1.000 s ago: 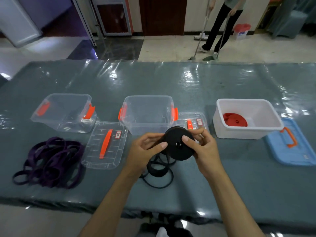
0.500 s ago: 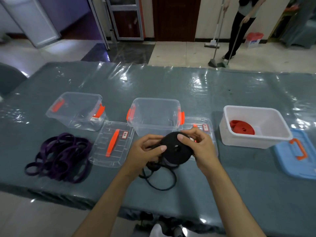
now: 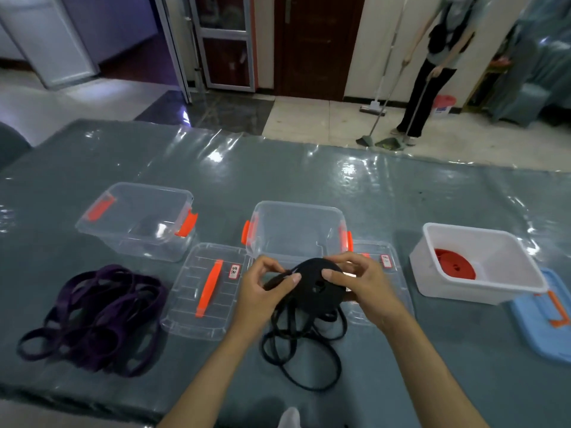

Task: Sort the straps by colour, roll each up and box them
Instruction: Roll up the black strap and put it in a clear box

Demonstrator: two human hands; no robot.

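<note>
Grey-green and glossy under a plastic sheet, the surface (image 3: 401,193) carries the whole job. Above its near-middle, the right hand (image 3: 360,282) has its fingers (image 3: 335,274) clamped on the black roll (image 3: 318,285), while the left hand (image 3: 262,288) pinches the loose strap feeding in. Beneath them, the unwound black tail (image 3: 304,344) lies in tangled loops; I'd guess a snag there could jerk the coil loose, or slack tension could let it spring open. Just beyond the hands waits the middle clear box (image 3: 296,233), with its lid partly under them. The purple straps (image 3: 92,316) sit heaped unrolled toward the near left edge, before another clear box (image 3: 139,220). Right, the white box (image 3: 475,264) holds a red roll (image 3: 454,268).
</note>
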